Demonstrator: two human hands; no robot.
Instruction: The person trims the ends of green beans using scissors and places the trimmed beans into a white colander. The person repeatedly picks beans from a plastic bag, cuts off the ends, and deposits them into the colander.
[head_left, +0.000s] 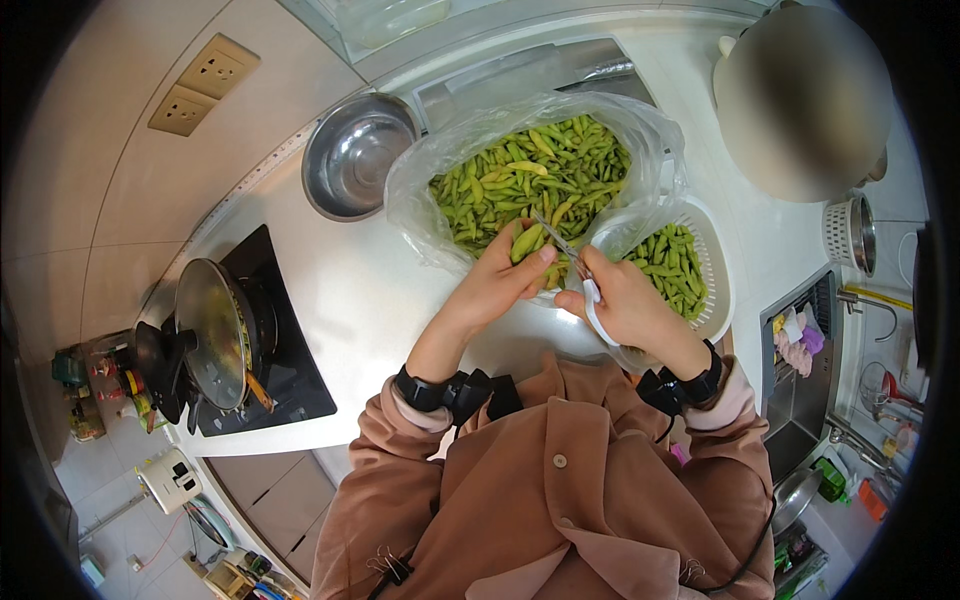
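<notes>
Between the fingers and thumb of my left hand (499, 274) is a green edamame pod (528, 241). My right hand (628, 296) grips white-handled scissors (594, 300), their blades pointing up and left beside that pod. Whether the blades touch it, I cannot tell. Both hands are over the near edge of a clear plastic bag (420, 217), which lies wide open and full of edamame pods (517, 180), mostly green with some yellowish. Right of the bag, partly under its edge and my right hand, a white slotted plastic basket (721, 281) holds more green pods (670, 270).
A steel bowl (360, 157) stands left of the bag. Farther left, a glass-lidded pan (214, 330) sits on a black cooktop (300, 382). At right are a sink (799, 420) with cloths (799, 337), and a white strainer basket (847, 232). A blurred round object (806, 105) is at upper right.
</notes>
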